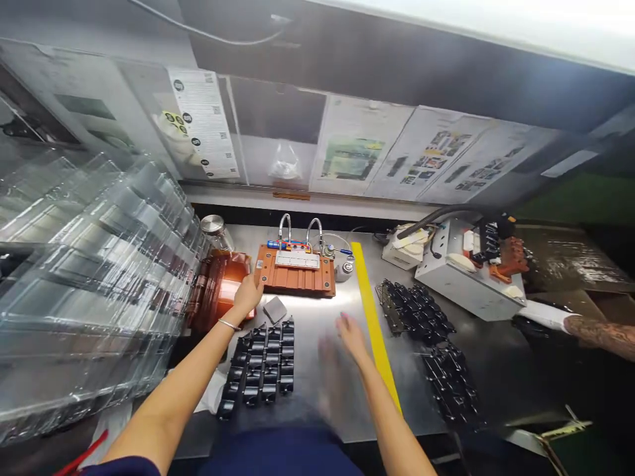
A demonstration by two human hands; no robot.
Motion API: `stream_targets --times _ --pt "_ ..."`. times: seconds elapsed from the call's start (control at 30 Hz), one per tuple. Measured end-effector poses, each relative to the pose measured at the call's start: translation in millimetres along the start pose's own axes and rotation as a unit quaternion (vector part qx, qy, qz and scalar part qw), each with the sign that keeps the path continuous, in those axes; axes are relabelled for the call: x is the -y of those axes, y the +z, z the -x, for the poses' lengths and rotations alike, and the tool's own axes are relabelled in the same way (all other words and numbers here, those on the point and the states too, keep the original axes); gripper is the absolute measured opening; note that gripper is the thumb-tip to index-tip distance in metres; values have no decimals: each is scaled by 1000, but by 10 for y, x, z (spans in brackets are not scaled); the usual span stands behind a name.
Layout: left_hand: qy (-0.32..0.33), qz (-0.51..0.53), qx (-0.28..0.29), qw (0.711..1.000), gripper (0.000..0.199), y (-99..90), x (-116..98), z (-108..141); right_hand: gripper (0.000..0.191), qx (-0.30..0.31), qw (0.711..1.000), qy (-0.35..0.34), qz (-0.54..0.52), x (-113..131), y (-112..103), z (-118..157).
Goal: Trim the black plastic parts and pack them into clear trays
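My left hand (247, 297) grips the left front corner of an orange-brown fixture block (300, 281), its fingers partly hidden. On top of the block lies a white strip with small markings (297, 260), with two bent metal tubes behind it. My right hand (351, 336) is over the bare steel, slightly blurred, fingers apart and with nothing visible in it. Between my arms, rows of glossy black molded parts (268, 363) lie on the steel table (317, 390). A small grey square block (274, 309) sits in front of the fixture.
Stacked clear plastic trays (99, 284) rise on the left beside orange-brown trays (218, 291). A glass jar (214, 228) and a small metal canister (346, 268) flank the fixture. Beyond yellow tape (374, 317) lie more black parts (421, 311), a grey machine box (459, 277) and another person's gloved arm (546, 315).
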State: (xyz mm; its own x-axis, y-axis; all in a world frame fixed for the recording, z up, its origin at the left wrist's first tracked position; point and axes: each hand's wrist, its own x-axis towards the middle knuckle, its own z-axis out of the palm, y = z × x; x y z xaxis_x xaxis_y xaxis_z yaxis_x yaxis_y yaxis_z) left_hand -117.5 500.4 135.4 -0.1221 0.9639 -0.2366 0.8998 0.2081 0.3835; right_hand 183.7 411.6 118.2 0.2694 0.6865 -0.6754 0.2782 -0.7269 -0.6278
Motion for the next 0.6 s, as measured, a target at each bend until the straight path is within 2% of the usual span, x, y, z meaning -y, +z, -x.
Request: stream_targets --times 0.1,0.2,0.3,0.47,0.6 --pt "-11 56 21 998 35 -20 173 -148 36 -22 999 -17 -28 689 481 -386" --pt "-24 102 32 994 35 42 190 -280 35 -32 999 3 -30 1041 697 -576" --pt "-41 137 42 989 35 160 153 -419 34 -35 999 24 -18 1114 689 -671" --pt "-85 163 71 980 35 398 112 -555 34 -12 998 53 10 1041 569 -846" --pt "-105 155 79 979 36 480 93 -604 33 7 998 41 37 1036 547 -979"
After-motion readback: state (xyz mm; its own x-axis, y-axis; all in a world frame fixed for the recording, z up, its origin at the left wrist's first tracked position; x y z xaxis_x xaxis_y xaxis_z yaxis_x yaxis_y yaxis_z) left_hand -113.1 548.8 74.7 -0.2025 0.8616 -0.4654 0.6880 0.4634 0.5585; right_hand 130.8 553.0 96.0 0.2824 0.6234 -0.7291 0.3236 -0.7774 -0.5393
